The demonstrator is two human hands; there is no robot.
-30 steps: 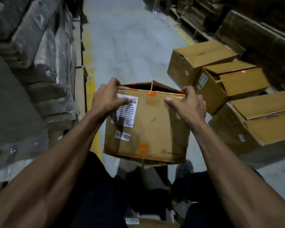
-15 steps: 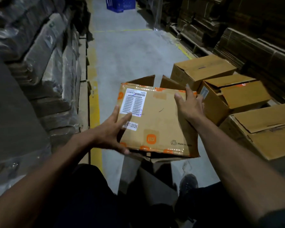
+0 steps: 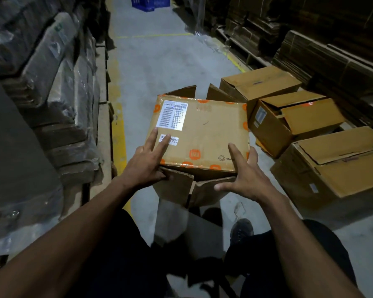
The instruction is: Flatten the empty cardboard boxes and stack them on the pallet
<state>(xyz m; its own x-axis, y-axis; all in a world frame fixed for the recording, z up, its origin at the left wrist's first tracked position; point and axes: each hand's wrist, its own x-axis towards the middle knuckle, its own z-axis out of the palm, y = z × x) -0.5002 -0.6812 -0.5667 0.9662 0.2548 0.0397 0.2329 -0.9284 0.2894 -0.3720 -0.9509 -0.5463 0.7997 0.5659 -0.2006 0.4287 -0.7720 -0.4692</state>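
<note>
cardboard box (image 3: pixel 205 134), barcode label (image 3: pixel 171 115), "2026" sticker (image 3: pixel 169 140)

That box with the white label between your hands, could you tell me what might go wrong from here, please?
1. The left hand and right hand touch the box mostly with straight fingers near its lower edge, so it could tip away.
2. Its loose bottom flaps hang open and may catch fingers when it is flattened.
3. Three boxes on the floor crowd the right side: a possible trip hazard.
</note>
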